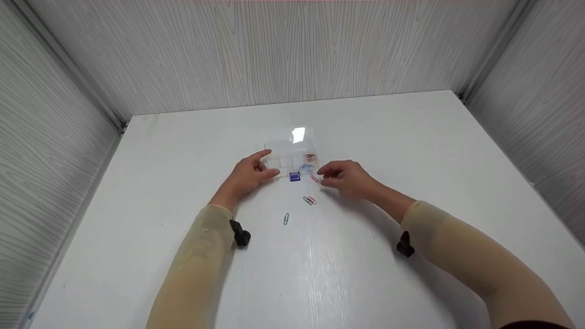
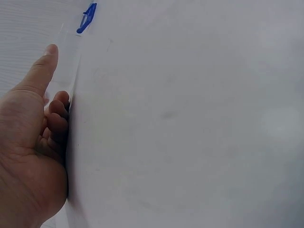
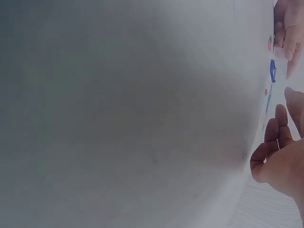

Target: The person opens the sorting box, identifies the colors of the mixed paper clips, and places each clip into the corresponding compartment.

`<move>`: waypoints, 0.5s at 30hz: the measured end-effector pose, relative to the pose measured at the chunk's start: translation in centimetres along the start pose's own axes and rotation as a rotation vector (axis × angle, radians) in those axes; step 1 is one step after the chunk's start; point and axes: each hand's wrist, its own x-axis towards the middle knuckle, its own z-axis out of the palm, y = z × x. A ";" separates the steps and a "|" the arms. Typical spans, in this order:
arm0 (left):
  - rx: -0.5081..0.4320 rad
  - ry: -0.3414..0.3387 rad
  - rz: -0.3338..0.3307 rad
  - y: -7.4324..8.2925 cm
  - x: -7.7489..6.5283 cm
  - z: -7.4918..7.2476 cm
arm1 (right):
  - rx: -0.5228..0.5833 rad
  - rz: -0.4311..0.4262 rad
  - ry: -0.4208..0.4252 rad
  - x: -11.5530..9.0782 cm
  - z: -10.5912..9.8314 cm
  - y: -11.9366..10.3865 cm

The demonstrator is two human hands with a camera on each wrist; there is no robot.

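A clear plastic compartment box (image 1: pixel 286 163) lies with its transparent lid (image 1: pixel 279 139) folded back and a blue clasp (image 1: pixel 295 176) on its front edge. My left hand (image 1: pixel 249 172) holds the box's left end, thumb along the front and index finger toward the lid; the left wrist view shows its other fingers curled. Just left of the right fingertips, a pink paper clip (image 1: pixel 314 178) lies by the front right corner. My right hand (image 1: pixel 348 179) hovers there, thumb and fingers apart with nothing between them. Red paper clips (image 1: pixel 310 156) and blue ones (image 1: pixel 307 168) sit in right-hand compartments.
Nearer me on the white table (image 1: pixel 256 283) lie a dark green and a pink paper clip (image 1: pixel 312 200) together. A single green paper clip (image 1: pixel 286 219) is closer still. Pale wood-grain panels (image 1: pixel 292 55) stand at the back and both sides.
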 end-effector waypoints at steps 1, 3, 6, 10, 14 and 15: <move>0.003 -0.001 0.000 0.0 0.0 0.0 | 0.001 0.003 -0.008 0.0 0.0 0.0; 0.011 -0.002 0.000 0.0 0.0 0.0 | -0.004 0.014 -0.024 0.0 0.0 0.1; 0.020 -0.001 0.002 0.0 0.0 0.0 | -0.012 0.028 -0.043 0.0 0.0 0.2; 0.009 -0.001 0.002 -0.2 0.1 0.0 | -0.044 0.037 -0.063 0.2 0.1 0.3; -0.006 -0.005 -0.001 -0.3 0.2 0.0 | -0.072 0.025 -0.074 0.3 0.2 0.5; -0.008 -0.005 0.000 -0.3 0.2 0.0 | -0.078 0.019 -0.074 0.3 0.2 0.5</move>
